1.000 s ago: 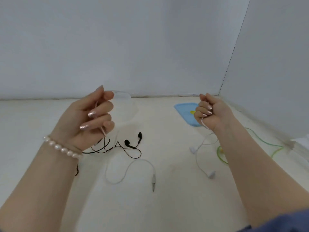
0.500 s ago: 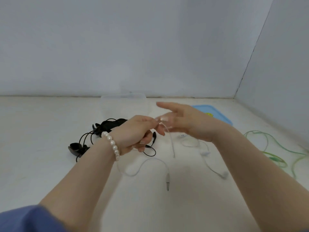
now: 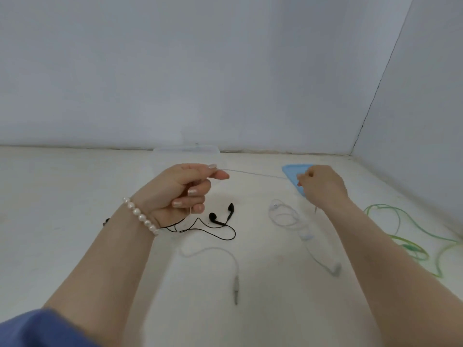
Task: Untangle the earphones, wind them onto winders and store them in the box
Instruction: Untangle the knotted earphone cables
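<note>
Centre frame, left hand (image 3: 185, 194) and right hand (image 3: 322, 184), fingers curled, pinch a taut white cord (image 3: 253, 173); bare tabletop (image 3: 75, 209) lower left; clear box (image 3: 186, 152) barely discernible

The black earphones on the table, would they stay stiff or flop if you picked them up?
Probably flop: the black earphones have a thin cord lying in loose curves on the table. They look light. The rounded buds might swing or slip, so grip the cord.
</note>
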